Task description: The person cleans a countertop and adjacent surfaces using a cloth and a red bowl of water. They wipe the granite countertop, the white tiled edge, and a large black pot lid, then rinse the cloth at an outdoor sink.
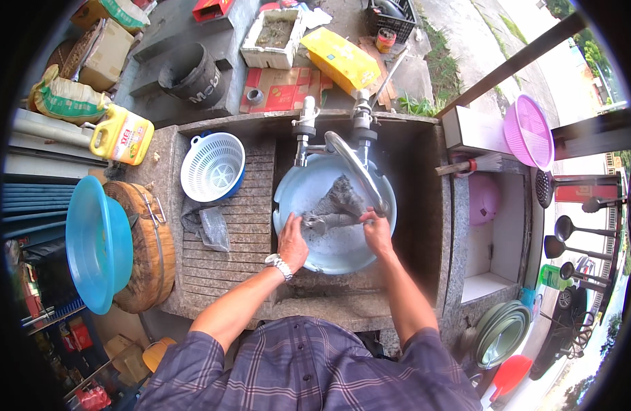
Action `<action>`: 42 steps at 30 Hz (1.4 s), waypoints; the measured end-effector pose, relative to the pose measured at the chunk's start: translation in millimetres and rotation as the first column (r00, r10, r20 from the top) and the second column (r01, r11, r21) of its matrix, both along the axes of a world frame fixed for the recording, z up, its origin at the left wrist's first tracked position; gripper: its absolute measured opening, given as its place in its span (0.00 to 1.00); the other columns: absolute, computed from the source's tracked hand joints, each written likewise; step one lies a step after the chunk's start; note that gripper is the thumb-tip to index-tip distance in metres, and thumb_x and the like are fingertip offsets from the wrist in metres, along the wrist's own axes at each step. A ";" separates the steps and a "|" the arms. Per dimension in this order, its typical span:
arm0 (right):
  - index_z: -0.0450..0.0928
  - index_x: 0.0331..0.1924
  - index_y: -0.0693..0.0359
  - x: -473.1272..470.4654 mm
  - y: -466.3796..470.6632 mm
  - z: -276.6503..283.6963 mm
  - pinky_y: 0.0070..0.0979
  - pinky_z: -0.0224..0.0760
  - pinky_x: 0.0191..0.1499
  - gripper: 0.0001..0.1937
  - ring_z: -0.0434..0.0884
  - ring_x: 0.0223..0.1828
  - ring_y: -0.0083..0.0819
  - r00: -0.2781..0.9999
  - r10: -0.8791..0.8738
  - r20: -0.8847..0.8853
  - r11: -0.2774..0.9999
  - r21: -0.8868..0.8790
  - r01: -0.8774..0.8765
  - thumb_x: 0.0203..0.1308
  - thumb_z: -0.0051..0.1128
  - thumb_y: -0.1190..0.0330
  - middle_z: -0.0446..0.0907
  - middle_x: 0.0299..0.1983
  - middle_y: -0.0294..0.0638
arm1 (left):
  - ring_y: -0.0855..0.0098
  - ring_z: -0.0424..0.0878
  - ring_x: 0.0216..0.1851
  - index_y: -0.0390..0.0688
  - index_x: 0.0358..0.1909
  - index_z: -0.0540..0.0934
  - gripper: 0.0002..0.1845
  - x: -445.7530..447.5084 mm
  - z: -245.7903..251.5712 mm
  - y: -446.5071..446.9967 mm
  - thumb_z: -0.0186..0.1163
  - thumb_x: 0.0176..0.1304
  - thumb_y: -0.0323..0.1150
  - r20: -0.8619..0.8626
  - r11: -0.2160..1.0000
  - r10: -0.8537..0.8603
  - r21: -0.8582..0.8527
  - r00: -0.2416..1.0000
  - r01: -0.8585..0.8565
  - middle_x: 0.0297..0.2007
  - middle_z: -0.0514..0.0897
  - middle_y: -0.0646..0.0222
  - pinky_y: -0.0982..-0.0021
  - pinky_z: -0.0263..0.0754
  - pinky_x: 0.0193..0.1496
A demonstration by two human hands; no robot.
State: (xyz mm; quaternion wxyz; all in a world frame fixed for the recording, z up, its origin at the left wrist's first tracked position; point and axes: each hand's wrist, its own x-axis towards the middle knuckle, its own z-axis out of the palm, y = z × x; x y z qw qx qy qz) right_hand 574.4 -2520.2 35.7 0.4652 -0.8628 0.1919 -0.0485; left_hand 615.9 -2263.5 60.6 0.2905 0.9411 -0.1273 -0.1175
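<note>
A wet grey cloth (pixel 341 200) lies spread and crumpled in a pale blue basin (pixel 330 259), which stands in the stone sink. My left hand (pixel 293 244), with a metal watch at the wrist, grips the cloth's left end close to the basin's left rim. On the other side my right hand (pixel 379 234) pinches the cloth's right corner, just under the mouth of the curved metal tap spout (pixel 354 167). The fingertips of both hands are partly hidden by the cloth. The basin seems to hold shallow water, though its level is hard to make out.
Left on the ribbed drainboard (pixel 253 205) are a white colander (pixel 212 167) and a mesh cloth (pixel 214 228). Further left, a blue basin (pixel 97 246) leans on a round chopping block (pixel 146 251). Two tap valves (pixel 306 120) rise behind the basin. Ladles (pixel 565 227) hang at right.
</note>
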 end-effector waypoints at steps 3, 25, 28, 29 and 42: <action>0.69 0.63 0.61 18.9 13.5 -25.7 0.43 0.69 0.61 0.24 0.76 0.59 0.54 0.944 -0.015 -0.330 0.997 -0.082 -0.013 0.63 0.56 0.68 0.77 0.57 0.59 | 0.40 0.62 0.69 0.37 0.69 0.62 0.33 5.2 -16.8 -15.0 0.57 0.62 0.31 0.039 0.990 -0.125 0.077 0.991 0.122 0.68 0.62 0.38 0.53 0.54 0.73; 0.79 0.45 0.70 43.4 112.4 -7.7 0.41 0.73 0.50 0.22 0.83 0.45 0.48 0.941 0.040 -0.337 0.911 0.400 0.104 0.71 0.51 0.53 0.84 0.39 0.57 | 0.67 0.81 0.47 0.45 0.57 0.76 0.26 60.3 -96.6 -45.7 0.51 0.72 0.55 -0.993 0.372 -0.111 -0.007 -0.037 -0.928 0.48 0.84 0.61 0.64 0.76 0.52; 0.79 0.40 0.68 54.3 103.6 -10.9 0.46 0.73 0.37 0.21 0.83 0.35 0.60 0.993 -0.030 -0.113 0.999 0.027 0.033 0.70 0.51 0.53 0.80 0.29 0.63 | 0.66 0.83 0.48 0.42 0.54 0.77 0.27 62.3 -86.0 -42.1 0.51 0.72 0.56 -0.971 0.436 -0.230 -0.168 0.071 -0.884 0.48 0.85 0.63 0.62 0.78 0.51; 0.80 0.39 0.68 58.7 97.8 -17.8 0.47 0.73 0.37 0.25 0.82 0.35 0.61 0.994 -0.057 -0.088 0.995 0.076 0.064 0.71 0.49 0.49 0.80 0.28 0.63 | 0.66 0.84 0.48 0.41 0.52 0.78 0.27 58.6 -82.0 -43.5 0.52 0.71 0.57 -0.973 0.472 -0.220 -0.163 0.063 -0.866 0.48 0.85 0.64 0.61 0.78 0.51; 0.72 0.56 0.67 50.6 52.9 -84.4 0.46 0.72 0.52 0.21 0.79 0.50 0.56 0.971 0.020 -0.240 0.846 -0.514 -0.145 0.57 0.54 0.72 0.80 0.45 0.61 | 0.41 0.58 0.72 0.34 0.73 0.55 0.46 20.8 -89.3 -51.9 0.60 0.65 0.55 -0.651 0.810 0.449 0.009 0.612 -0.586 0.67 0.63 0.34 0.53 0.54 0.73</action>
